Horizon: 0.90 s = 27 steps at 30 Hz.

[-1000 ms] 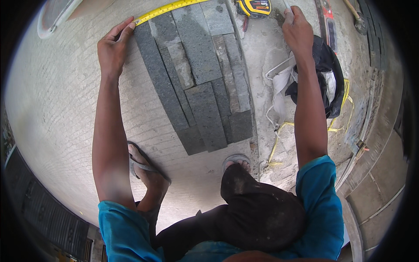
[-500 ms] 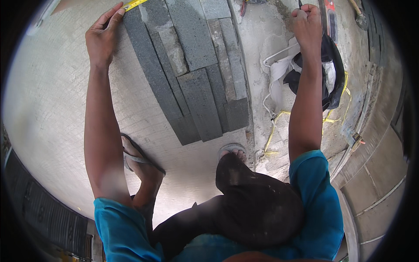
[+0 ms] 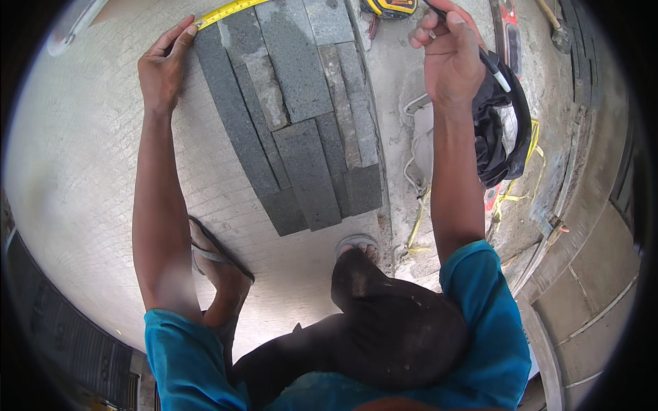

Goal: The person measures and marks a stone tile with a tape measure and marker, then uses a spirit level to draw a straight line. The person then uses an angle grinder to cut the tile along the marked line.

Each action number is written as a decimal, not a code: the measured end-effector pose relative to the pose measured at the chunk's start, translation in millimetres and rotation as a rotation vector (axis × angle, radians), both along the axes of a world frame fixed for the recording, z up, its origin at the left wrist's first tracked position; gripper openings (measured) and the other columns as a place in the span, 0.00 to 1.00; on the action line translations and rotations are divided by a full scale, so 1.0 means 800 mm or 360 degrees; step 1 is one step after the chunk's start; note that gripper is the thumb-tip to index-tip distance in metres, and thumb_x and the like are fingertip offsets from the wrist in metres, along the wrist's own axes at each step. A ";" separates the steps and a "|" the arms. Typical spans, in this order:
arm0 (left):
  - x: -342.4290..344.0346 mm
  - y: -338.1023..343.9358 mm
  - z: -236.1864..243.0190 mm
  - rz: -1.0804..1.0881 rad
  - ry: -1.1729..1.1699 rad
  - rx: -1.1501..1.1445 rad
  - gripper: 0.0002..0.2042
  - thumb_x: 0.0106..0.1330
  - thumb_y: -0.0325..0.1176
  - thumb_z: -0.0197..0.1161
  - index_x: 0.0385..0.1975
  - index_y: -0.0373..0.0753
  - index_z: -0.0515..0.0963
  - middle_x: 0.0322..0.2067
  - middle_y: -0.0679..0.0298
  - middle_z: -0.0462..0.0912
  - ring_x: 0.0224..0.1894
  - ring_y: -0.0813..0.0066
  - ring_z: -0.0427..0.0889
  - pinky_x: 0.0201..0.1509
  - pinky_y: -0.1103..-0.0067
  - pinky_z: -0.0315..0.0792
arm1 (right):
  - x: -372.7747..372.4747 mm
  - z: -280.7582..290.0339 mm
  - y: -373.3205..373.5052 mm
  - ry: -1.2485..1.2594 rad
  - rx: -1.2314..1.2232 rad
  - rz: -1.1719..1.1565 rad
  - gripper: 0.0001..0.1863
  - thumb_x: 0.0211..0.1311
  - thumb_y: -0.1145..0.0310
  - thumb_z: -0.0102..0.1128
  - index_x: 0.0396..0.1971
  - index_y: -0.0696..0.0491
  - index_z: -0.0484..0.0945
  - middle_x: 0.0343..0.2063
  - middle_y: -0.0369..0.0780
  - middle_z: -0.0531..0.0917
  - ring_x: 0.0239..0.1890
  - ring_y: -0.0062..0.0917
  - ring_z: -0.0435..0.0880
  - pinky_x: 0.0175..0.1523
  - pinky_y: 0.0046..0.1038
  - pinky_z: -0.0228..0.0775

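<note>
Grey stone tiles (image 3: 298, 75) lie fitted together on the concrete floor in front of me. My left hand (image 3: 164, 65) pinches the end of a yellow tape measure (image 3: 229, 9) at the tiles' upper left corner, and the tape runs along their top edge. Its yellow-and-black case (image 3: 387, 8) rests right of the tiles at the top. My right hand (image 3: 449, 61) is raised at the upper right, palm partly turned up, gripping a black marker with a white tip (image 3: 500, 75).
A black bag (image 3: 504, 151) with yellow cord (image 3: 534, 137) lies right of the tiles, over a red level (image 3: 507, 34). A mallet (image 3: 558, 41) and more dark tiles (image 3: 582, 61) are farther right. My sandalled feet (image 3: 356, 246) stand below the tiles; a dark grate (image 3: 65, 322) is at lower left.
My right hand has turned palm up and shifted left, bringing the marker's length into view. My left hand stays on the tape's end as the whole view shifts slightly.
</note>
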<state>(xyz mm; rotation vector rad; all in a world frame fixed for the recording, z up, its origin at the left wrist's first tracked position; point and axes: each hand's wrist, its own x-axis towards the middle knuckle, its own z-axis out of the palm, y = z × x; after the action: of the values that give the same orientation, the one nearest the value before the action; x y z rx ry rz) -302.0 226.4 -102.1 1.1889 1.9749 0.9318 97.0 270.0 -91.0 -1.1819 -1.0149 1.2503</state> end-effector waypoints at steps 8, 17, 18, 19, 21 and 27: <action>0.010 0.005 0.002 0.0010 -0.0062 0.0033 0.15 0.70 0.40 0.69 0.53 0.45 0.86 0.44 0.66 0.88 0.46 0.81 0.81 0.55 0.84 0.73 | -0.097 -0.181 0.004 -0.2191 0.0555 0.0521 0.29 0.71 0.60 0.50 0.69 0.56 0.66 0.68 0.53 0.67 0.71 0.44 0.63 0.76 0.46 0.49; 0.007 0.003 -0.001 -0.0051 -0.0018 0.0117 0.14 0.70 0.39 0.69 0.53 0.45 0.86 0.44 0.66 0.88 0.46 0.82 0.81 0.55 0.84 0.72 | -0.108 -0.184 0.020 -0.2268 0.0724 0.0609 0.28 0.69 0.60 0.53 0.67 0.55 0.68 0.65 0.51 0.70 0.69 0.43 0.65 0.74 0.45 0.52; 0.006 0.003 -0.002 -0.0039 -0.0041 0.0100 0.14 0.70 0.39 0.69 0.53 0.45 0.86 0.44 0.66 0.88 0.46 0.82 0.81 0.55 0.84 0.72 | -0.109 -0.183 0.020 -0.2268 0.0734 0.0611 0.28 0.69 0.60 0.53 0.67 0.55 0.68 0.65 0.51 0.70 0.69 0.43 0.65 0.74 0.45 0.53; 0.006 0.003 -0.003 -0.0027 -0.0063 0.0082 0.14 0.70 0.39 0.69 0.53 0.45 0.86 0.44 0.66 0.88 0.46 0.82 0.81 0.55 0.84 0.73 | -0.110 -0.183 0.021 -0.2267 0.0740 0.0616 0.28 0.69 0.60 0.53 0.66 0.55 0.68 0.65 0.51 0.70 0.69 0.43 0.66 0.73 0.45 0.53; 0.005 0.003 -0.003 -0.0019 -0.0091 0.0073 0.14 0.70 0.39 0.69 0.53 0.45 0.86 0.44 0.66 0.88 0.45 0.82 0.81 0.55 0.84 0.73 | -0.111 -0.182 0.021 -0.2263 0.0756 0.0625 0.28 0.69 0.61 0.54 0.66 0.54 0.69 0.64 0.51 0.71 0.68 0.43 0.66 0.73 0.45 0.54; 0.008 0.003 -0.001 -0.0008 -0.0075 0.0091 0.15 0.70 0.40 0.69 0.53 0.44 0.86 0.44 0.65 0.88 0.45 0.82 0.81 0.54 0.84 0.73 | -0.115 -0.180 0.025 -0.2247 0.0792 0.0645 0.27 0.68 0.61 0.56 0.65 0.54 0.70 0.62 0.50 0.73 0.67 0.43 0.68 0.71 0.45 0.56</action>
<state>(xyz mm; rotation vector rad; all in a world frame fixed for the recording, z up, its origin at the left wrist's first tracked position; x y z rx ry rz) -295.8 228.5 -102.6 1.1922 1.9192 1.0109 4.7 290.1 -234.7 -1.4264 -2.4970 0.1793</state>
